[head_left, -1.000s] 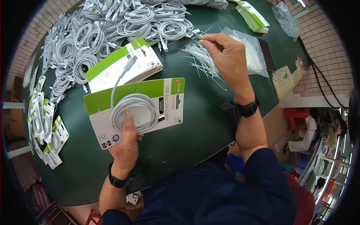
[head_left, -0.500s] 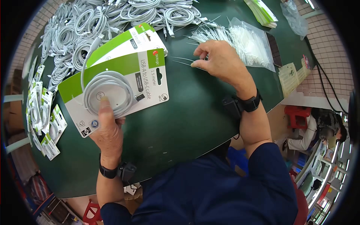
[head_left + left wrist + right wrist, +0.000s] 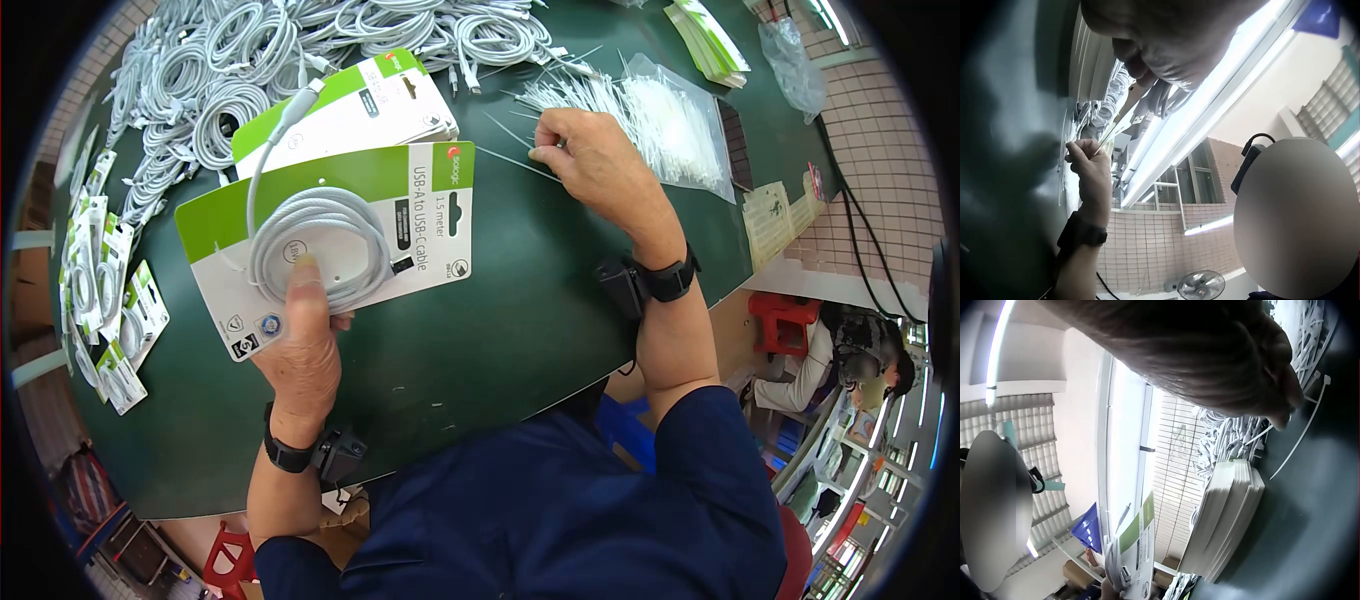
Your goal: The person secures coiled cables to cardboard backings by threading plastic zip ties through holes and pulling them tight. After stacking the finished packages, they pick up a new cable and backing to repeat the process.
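In the head view, my left hand (image 3: pixel 300 365) grips a white and green USB-A to USB-C cable card (image 3: pixel 435 235), its thumb pressing a coiled white cable (image 3: pixel 375 235) flat against the front. One cable end (image 3: pixel 290 115) sticks up past the card's top edge. My right hand (image 3: pixel 605 165) is at the near side of a heap of white cable ties (image 3: pixel 575 95). Its thumb and forefinger pinch a thin cable tie (image 3: pixel 1259 435), which shows in the right wrist view. Another cable tie (image 3: pixel 1310 437) lies on the table just below those fingers.
A stack of blank cards (image 3: pixel 340 130) lies behind the held one. Coiled cables (image 3: pixel 250 60) are heaped along the back left. Several carded cables (image 3: pixel 105 275) lie at the left edge. On the right are a bag of ties (image 3: pixel 680 130), a dark flat object (image 3: pixel 733 140) and more cards (image 3: pixel 710 45).
My left hand has carried the card and coil up and to the left. My right hand has drawn back from the tie heap toward me, with a cable tie in its fingertips.
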The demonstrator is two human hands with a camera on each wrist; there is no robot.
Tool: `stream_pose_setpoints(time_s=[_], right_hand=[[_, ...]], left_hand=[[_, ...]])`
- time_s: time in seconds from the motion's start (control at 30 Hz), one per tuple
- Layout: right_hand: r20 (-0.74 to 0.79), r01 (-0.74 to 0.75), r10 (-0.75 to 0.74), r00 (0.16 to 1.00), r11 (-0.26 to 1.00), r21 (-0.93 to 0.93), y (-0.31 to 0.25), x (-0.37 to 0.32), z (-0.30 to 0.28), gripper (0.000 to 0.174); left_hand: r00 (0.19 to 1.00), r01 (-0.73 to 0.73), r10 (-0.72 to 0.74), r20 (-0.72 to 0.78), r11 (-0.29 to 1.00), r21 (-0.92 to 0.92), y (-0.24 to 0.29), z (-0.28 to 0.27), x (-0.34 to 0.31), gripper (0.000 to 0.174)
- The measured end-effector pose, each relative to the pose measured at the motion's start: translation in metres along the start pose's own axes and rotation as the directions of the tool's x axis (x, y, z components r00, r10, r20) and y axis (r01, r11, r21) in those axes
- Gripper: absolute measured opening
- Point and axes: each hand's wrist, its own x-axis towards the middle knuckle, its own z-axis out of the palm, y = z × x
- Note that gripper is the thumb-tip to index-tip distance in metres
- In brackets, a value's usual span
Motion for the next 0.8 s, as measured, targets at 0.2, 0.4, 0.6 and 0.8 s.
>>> stream_pose_setpoints(time_s=[0.2,0.4,0.6,0.8], right_hand=[[-0.15,-0.073,0.097,0.984,0.984,0.16,0.001,0.001,-0.005,0.012],[-0.076,-0.014,0.132,0.988,0.577,0.816,-0.023,-0.001,-0.012,0.015],[0.117,-0.106,-0.015,0.993,0.308,0.945,-0.043,-0.009,-0.003,0.018],[0.209,-0.159,-0.107,0.972,0.357,0.92,-0.051,-0.012,-0.004,0.019]], left_hand=[[0.998,-0.031,0.027,0.058,0.997,0.071,-0.011,0.005,-0.007,0.029],[0.832,-0.508,0.395,0.39,0.825,0.247,-0.02,-0.01,-0.018,0.015],[0.327,-0.867,0.636,0.699,0.496,-0.045,-0.002,0.004,-0.007,0.044],[0.245,-0.902,0.56,0.791,0.432,-0.026,0.003,0.0,-0.013,0.05]])
